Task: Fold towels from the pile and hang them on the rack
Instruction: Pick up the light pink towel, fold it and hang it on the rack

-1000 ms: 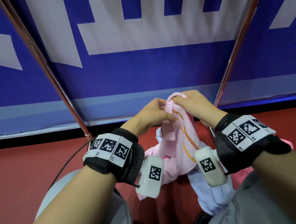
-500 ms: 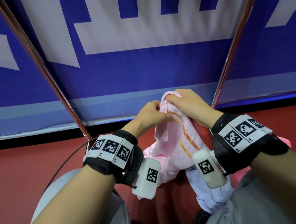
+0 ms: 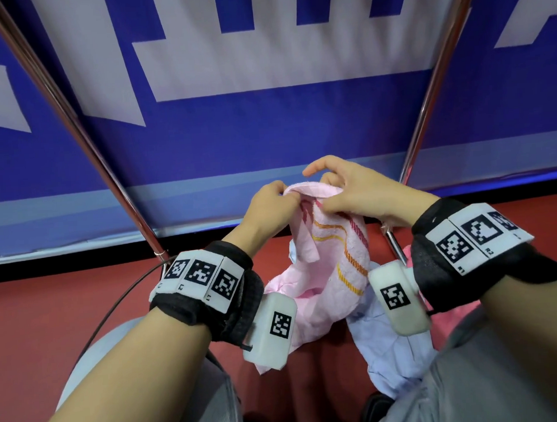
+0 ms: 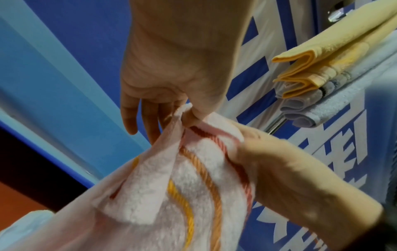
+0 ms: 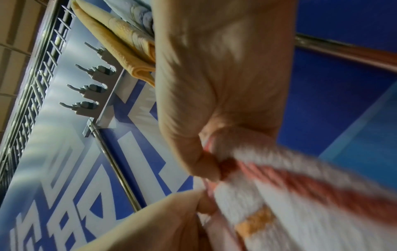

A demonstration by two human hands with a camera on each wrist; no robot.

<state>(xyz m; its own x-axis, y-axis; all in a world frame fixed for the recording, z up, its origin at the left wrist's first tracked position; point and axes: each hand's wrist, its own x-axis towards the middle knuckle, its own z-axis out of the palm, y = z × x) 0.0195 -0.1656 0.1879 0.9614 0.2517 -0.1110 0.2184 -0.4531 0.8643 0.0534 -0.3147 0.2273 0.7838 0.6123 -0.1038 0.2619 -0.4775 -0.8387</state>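
A pink towel (image 3: 334, 259) with wavy red, orange and yellow stripes hangs between my hands above my lap. My left hand (image 3: 287, 195) pinches its top edge, thumb against fingers, as the left wrist view shows (image 4: 184, 117). Close beside it my right hand (image 3: 326, 191) pinches the same edge near the red stripe (image 5: 214, 171), with the forefinger lifted free. The towel's lower part droops onto the pile, where a light blue cloth (image 3: 388, 351) lies. Above, a folded yellow towel (image 4: 322, 57) and a grey-blue towel (image 4: 335, 108) hang on the rack bar (image 5: 116, 168).
Two slanted metal rack legs (image 3: 80, 135) (image 3: 434, 80) stand before a blue and white banner (image 3: 265, 130). A black cable (image 3: 113, 302) runs over the red floor at the left. My knees in grey trousers (image 3: 496, 377) flank the pile. More pink cloth (image 3: 466, 316) lies at the right.
My hands have shifted their hold along the towel's top edge. The right forefinger has lifted off, and more of the striped band now faces me.
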